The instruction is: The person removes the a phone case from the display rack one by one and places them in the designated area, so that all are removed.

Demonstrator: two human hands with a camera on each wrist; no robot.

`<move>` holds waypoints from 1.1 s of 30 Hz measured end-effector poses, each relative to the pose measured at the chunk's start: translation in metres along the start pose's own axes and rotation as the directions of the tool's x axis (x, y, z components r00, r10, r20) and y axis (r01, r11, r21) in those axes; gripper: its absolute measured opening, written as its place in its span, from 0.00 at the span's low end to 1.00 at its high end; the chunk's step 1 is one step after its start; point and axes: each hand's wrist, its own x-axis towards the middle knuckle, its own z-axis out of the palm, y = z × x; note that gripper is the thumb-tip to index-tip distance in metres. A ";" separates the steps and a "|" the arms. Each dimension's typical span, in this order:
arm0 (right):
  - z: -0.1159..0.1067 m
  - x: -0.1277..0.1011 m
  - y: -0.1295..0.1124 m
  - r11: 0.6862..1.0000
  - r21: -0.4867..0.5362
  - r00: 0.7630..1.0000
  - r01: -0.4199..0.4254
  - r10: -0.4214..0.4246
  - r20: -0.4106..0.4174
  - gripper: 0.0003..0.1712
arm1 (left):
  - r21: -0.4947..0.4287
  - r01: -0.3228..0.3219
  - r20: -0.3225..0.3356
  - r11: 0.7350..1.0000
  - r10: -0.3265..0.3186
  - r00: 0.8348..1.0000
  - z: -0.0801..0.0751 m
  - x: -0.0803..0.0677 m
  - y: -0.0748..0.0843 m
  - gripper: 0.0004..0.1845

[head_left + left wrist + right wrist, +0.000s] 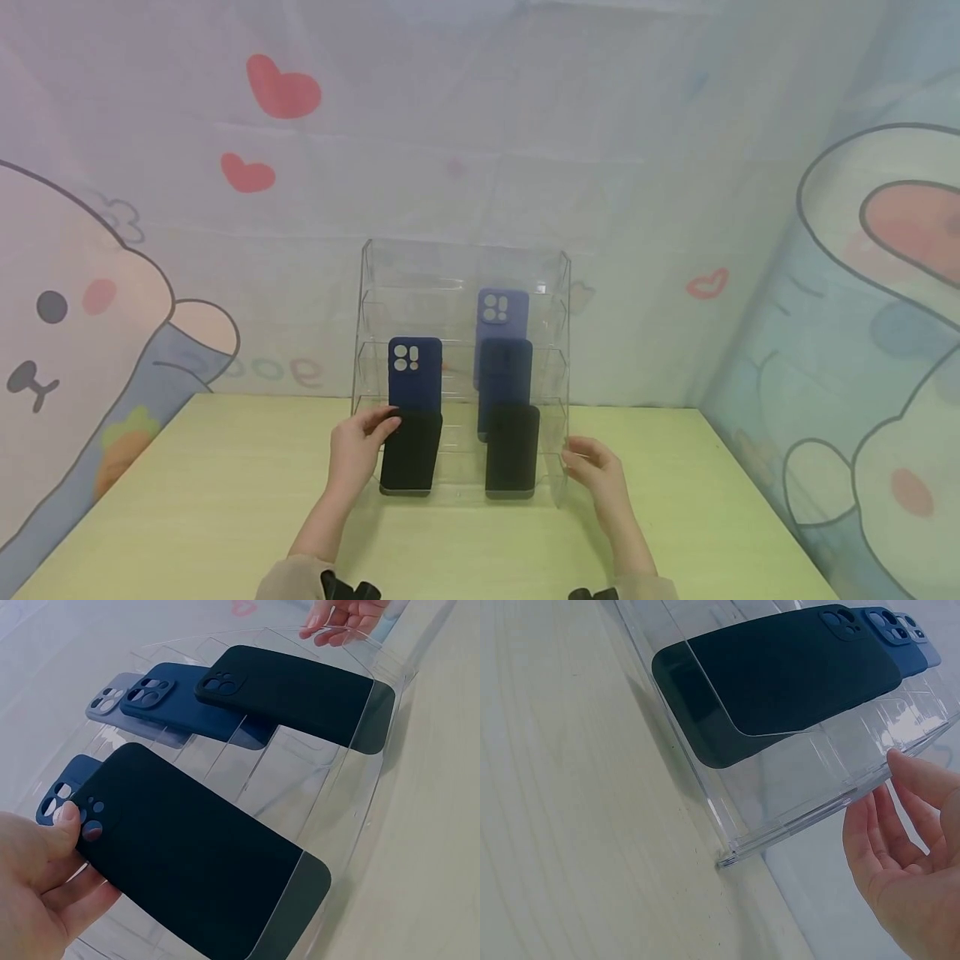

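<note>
My left hand (358, 446) pinches a black phone case (187, 847) by its upper left corner near the camera holes. The case's lower end sits behind the front lip of a clear tiered display rack (461, 500). A dark blue phone case (415, 375) stands on the tier behind it, partly covered. My right hand (907, 847) holds the rack's right side edge, thumb on one face and fingers on the other. Beside it, a second black phone case (780, 682) leans in the front tier, with another blue case (180, 697) and a light purple case (502, 308) behind.
The rack stands on a pale wooden table (225, 475). A cloth backdrop (637, 208) printed with hearts and cartoon animals hangs close behind the table and along both sides.
</note>
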 end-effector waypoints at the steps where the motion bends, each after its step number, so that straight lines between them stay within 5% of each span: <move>1: 0.000 0.000 0.000 1.000 0.001 1.000 0.004 -0.004 -0.002 0.21 | -0.001 -0.002 -0.005 1.000 0.002 1.000 0.000 0.000 0.001 0.14; 14: 0.002 -0.001 0.001 1.000 0.005 1.000 -0.011 0.011 -0.005 0.22 | -0.108 0.020 -0.063 0.994 -0.027 0.998 0.004 -0.001 0.025 0.15; 22: 0.003 -0.001 -0.002 1.000 0.003 1.000 -0.019 0.019 -0.010 0.22 | -0.226 0.110 0.048 0.968 -0.101 0.994 0.027 -0.009 0.026 0.17; 33: 0.006 -0.003 -0.011 0.998 0.000 0.998 -0.057 0.057 -0.016 0.21 | -0.307 0.167 0.162 0.937 -0.122 0.979 0.071 -0.029 0.021 0.18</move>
